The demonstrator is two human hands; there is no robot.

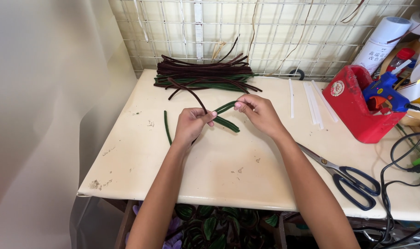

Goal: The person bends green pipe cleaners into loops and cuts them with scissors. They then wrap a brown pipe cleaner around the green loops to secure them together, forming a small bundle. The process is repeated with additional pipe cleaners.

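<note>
The green fuzzy wire stem (226, 115), bent to a V, is pinched in both the left hand (190, 125) and right hand (260, 112) grip, barely shaped, beside the unused bundle of dark brown and green stems (203, 75) on the cream bench (228, 170).

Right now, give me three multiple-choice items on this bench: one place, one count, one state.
1. Where do the scissors lie?
A. right of the hands
B. on the stem pile
C. inside the red holder

2. How many white sticks lie on the table?
A. one
B. three
C. six

3. What do the hands hold?
A. nothing
B. the glue gun
C. green stems

Key: 1 A, they lie by the right forearm. 2 B, three strips lie left of the red holder. 3 C, the left hand and right hand pinch green stems with their fingers.
</note>
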